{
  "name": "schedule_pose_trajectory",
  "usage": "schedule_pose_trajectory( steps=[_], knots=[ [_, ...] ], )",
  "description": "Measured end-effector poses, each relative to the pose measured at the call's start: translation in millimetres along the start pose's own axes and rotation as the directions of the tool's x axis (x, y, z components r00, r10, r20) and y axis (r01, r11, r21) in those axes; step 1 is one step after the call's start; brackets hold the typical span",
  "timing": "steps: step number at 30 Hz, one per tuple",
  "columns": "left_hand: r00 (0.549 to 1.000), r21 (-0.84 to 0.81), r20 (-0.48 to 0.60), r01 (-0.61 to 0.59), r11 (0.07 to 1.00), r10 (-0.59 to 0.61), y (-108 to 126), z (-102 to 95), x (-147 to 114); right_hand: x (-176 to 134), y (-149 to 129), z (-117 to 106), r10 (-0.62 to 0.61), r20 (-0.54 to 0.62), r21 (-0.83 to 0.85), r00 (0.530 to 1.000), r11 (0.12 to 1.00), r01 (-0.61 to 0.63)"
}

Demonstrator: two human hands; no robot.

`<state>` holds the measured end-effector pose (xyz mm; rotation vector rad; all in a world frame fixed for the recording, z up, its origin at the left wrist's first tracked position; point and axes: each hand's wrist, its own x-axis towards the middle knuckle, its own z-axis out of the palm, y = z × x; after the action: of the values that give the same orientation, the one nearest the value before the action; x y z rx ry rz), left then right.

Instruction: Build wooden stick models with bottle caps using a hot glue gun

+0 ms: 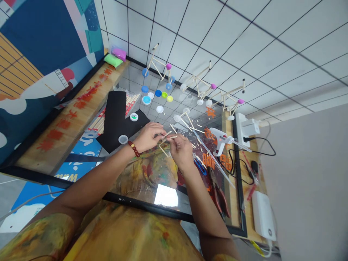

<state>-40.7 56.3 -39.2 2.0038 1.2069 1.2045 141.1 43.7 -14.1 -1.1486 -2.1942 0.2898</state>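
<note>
My left hand (149, 137), with a red bead bracelet on its wrist, pinches a short thin wooden stick (168, 133). Close beside it, my right hand (181, 153) has its fingers closed on another wooden stick (173, 137). The two sticks nearly meet between my fingertips; whether they touch I cannot tell. Just below them shows an angled stick piece (163, 150), partly hidden by the hands. Beyond my hands, a joined stick frame (187, 119) lies by white bottle caps (177, 118). Small stick offcuts (199, 144) are scattered to the right.
Stick-and-cap models (197, 83) line the far edge of the glass table. Loose caps (158, 93) lie before them. Black card (115, 116) is at left. At right are a white glue gun (220, 140) with its cord, blue-handled scissors (200, 166) and red-handled pliers (219, 197).
</note>
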Motion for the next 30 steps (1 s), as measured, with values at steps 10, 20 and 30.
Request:
schedule_pose_trajectory(
  steps=[10, 20, 30],
  knots=[
    [1.0, 0.006, -0.018, -0.007, 1.0, 0.007, -1.7, 1.5, 0.0, 1.6, 1.1, 2.4, -0.005, 0.007, -0.031, 1.0, 1.0, 0.005],
    [1.0, 0.027, -0.009, 0.018, 0.999, -0.017, -1.3, 2.0, -0.8, 0.8, 1.4, 3.2, -0.009, -0.01, -0.033, 1.0, 0.999, 0.008],
    [1.0, 0.03, -0.003, 0.019, 0.999, -0.019, -2.3, 2.3, -0.1, 0.7, 2.7, 3.3, 0.005, 0.005, -0.034, 1.0, 0.999, -0.005]
  ],
)
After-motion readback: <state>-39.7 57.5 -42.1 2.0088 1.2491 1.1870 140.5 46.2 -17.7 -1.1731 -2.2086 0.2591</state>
